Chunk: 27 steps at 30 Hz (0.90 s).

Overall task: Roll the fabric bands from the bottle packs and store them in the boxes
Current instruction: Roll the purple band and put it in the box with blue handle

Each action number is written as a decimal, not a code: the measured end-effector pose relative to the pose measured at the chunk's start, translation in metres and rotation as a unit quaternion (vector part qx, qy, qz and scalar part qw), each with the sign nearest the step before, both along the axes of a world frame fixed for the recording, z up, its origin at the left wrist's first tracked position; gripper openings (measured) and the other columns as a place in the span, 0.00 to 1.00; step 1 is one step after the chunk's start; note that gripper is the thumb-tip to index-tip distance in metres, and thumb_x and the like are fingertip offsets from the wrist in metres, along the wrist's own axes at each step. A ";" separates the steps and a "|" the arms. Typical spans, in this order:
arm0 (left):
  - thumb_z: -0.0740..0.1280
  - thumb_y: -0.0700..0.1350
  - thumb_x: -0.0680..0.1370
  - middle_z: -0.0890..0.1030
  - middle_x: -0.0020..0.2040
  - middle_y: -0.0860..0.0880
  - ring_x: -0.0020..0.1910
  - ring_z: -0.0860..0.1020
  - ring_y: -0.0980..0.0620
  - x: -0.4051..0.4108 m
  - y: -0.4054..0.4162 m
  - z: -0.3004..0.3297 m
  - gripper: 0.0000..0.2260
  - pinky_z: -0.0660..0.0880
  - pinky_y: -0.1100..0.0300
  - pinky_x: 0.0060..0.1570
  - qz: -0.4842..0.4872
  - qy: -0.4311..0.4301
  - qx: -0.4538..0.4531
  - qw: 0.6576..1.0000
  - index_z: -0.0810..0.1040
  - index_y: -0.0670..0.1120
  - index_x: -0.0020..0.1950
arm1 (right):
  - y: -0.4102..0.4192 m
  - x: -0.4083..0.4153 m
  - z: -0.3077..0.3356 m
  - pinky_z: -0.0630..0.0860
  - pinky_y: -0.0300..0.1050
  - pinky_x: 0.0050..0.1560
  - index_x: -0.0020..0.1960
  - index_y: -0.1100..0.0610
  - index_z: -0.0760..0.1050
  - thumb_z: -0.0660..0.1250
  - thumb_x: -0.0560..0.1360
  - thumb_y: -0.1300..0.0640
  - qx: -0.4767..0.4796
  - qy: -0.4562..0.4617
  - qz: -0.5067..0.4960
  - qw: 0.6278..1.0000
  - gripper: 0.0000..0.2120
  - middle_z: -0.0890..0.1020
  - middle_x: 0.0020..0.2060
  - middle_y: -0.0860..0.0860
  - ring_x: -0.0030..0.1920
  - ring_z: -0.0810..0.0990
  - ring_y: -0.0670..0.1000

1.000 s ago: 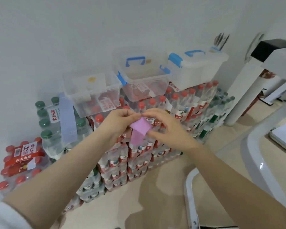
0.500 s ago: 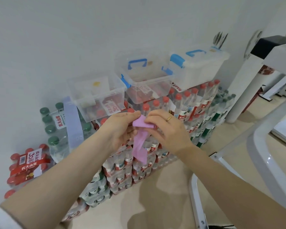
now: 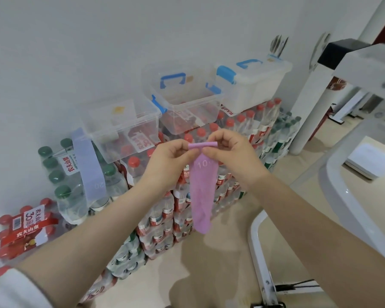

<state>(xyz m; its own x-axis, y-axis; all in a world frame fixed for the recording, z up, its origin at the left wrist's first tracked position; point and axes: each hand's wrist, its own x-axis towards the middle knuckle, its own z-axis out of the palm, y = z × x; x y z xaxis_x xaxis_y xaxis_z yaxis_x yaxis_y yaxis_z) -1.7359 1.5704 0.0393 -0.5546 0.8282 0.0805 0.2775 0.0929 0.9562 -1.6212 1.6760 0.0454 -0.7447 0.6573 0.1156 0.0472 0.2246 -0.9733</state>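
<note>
Above the stacked bottle packs point(image 3: 165, 218), the left hand point(image 3: 167, 161) and right hand point(image 3: 229, 156) pinch the pink band point(image 3: 201, 196) at its rolled top, tail hanging. Best to roll tight with even edges; an open box point(image 3: 185, 101) sits just behind.

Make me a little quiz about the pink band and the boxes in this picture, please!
1. True or false: both hands pinch the rolled top of the pink band while the rest hangs down.
2. What number is printed on the pink band?
3. Where is the blue band? A) inside the closed box B) draped over the green-capped bottle pack C) on the floor

Key:
1. True: the left hand and right hand hold the roll at either end.
2. 10.
3. B.
</note>
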 end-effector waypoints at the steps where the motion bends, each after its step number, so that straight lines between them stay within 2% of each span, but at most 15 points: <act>1: 0.67 0.43 0.76 0.82 0.42 0.38 0.39 0.78 0.35 0.000 0.001 0.000 0.04 0.75 0.38 0.46 0.002 0.010 -0.001 1.000 0.80 0.47 0.42 | 0.000 0.002 0.000 0.74 0.42 0.41 0.41 0.53 0.75 0.68 0.73 0.63 -0.007 -0.003 0.005 1.000 0.06 0.78 0.36 0.47 0.38 0.76 0.46; 3: 0.66 0.43 0.76 0.83 0.41 0.40 0.41 0.79 0.33 -0.003 0.002 -0.001 0.05 0.76 0.39 0.45 -0.006 0.041 -0.011 0.999 0.80 0.48 0.42 | -0.001 0.006 0.000 0.76 0.43 0.43 0.42 0.52 0.75 0.66 0.75 0.61 -0.019 0.005 0.001 1.000 0.05 0.78 0.37 0.47 0.39 0.76 0.46; 6: 0.65 0.44 0.77 0.83 0.41 0.40 0.42 0.79 0.35 -0.004 0.002 0.000 0.05 0.76 0.41 0.44 -0.035 0.091 -0.025 0.995 0.80 0.46 0.44 | -0.002 0.010 0.000 0.78 0.37 0.38 0.41 0.53 0.75 0.63 0.76 0.63 -0.020 0.014 -0.015 1.000 0.08 0.78 0.37 0.49 0.35 0.78 0.43; 8: 0.64 0.44 0.77 0.83 0.41 0.41 0.42 0.79 0.38 -0.006 0.003 0.000 0.06 0.76 0.45 0.44 -0.047 0.116 -0.029 0.992 0.80 0.44 0.45 | -0.003 0.011 -0.001 0.78 0.36 0.36 0.40 0.54 0.75 0.63 0.75 0.66 -0.018 0.015 -0.025 0.999 0.09 0.78 0.36 0.51 0.33 0.79 0.41; 11: 0.64 0.43 0.77 0.82 0.39 0.46 0.38 0.78 0.46 -0.007 0.000 -0.001 0.07 0.75 0.52 0.43 -0.075 0.126 -0.033 0.989 0.79 0.49 0.42 | -0.005 0.009 -0.003 0.80 0.37 0.36 0.39 0.55 0.75 0.64 0.75 0.67 -0.015 0.010 -0.052 0.998 0.10 0.78 0.35 0.52 0.32 0.79 0.43; 15: 0.64 0.47 0.77 0.83 0.41 0.43 0.43 0.79 0.37 -0.011 -0.006 -0.004 0.05 0.77 0.40 0.50 -0.103 0.075 -0.023 0.992 0.79 0.51 0.43 | -0.008 0.003 -0.006 0.79 0.48 0.40 0.38 0.52 0.74 0.64 0.76 0.64 0.050 -0.034 -0.094 0.994 0.10 0.78 0.35 0.53 0.37 0.78 0.52; 17: 0.64 0.49 0.77 0.83 0.39 0.44 0.41 0.79 0.36 -0.011 -0.008 -0.004 0.05 0.76 0.39 0.48 -0.106 0.058 -0.012 0.993 0.78 0.53 0.43 | -0.011 0.002 -0.007 0.77 0.48 0.41 0.37 0.50 0.74 0.65 0.75 0.62 0.091 -0.050 -0.103 0.989 0.11 0.79 0.35 0.50 0.38 0.78 0.52; 19: 0.63 0.48 0.78 0.81 0.33 0.48 0.36 0.77 0.36 -0.011 -0.008 -0.005 0.06 0.76 0.44 0.41 -0.102 0.064 -0.005 0.993 0.77 0.55 0.41 | -0.016 0.002 -0.008 0.77 0.47 0.43 0.38 0.50 0.75 0.66 0.75 0.63 0.100 -0.047 -0.096 0.989 0.10 0.79 0.36 0.49 0.39 0.78 0.50; 20: 0.63 0.47 0.78 0.80 0.31 0.51 0.34 0.76 0.40 -0.012 -0.008 -0.006 0.07 0.75 0.49 0.38 -0.101 0.069 -0.001 0.993 0.76 0.55 0.40 | -0.018 0.003 -0.009 0.77 0.47 0.43 0.39 0.51 0.75 0.65 0.75 0.63 0.097 -0.044 -0.089 0.990 0.10 0.79 0.36 0.50 0.39 0.78 0.50; 22: 0.63 0.44 0.78 0.77 0.27 0.55 0.29 0.74 0.53 -0.013 -0.009 -0.008 0.08 0.71 0.60 0.33 -0.108 0.062 0.004 0.992 0.75 0.54 0.41 | -0.020 0.005 -0.012 0.76 0.47 0.41 0.40 0.51 0.73 0.64 0.76 0.64 0.088 -0.055 -0.068 0.992 0.10 0.78 0.36 0.50 0.37 0.77 0.49; 24: 0.63 0.41 0.78 0.75 0.22 0.57 0.23 0.70 0.61 -0.012 -0.010 -0.008 0.06 0.67 0.69 0.28 -0.122 0.035 0.006 0.992 0.75 0.51 0.43 | -0.023 0.006 -0.015 0.76 0.45 0.39 0.41 0.50 0.71 0.62 0.77 0.63 0.086 -0.081 -0.050 0.992 0.10 0.78 0.33 0.49 0.34 0.77 0.47; 27: 0.62 0.38 0.78 0.76 0.23 0.56 0.23 0.72 0.62 -0.012 -0.015 -0.008 0.06 0.69 0.72 0.28 -0.158 -0.030 0.016 0.987 0.75 0.48 0.45 | -0.025 0.007 -0.017 0.74 0.34 0.34 0.41 0.53 0.72 0.61 0.76 0.66 0.046 -0.052 -0.041 0.997 0.11 0.77 0.31 0.48 0.30 0.75 0.41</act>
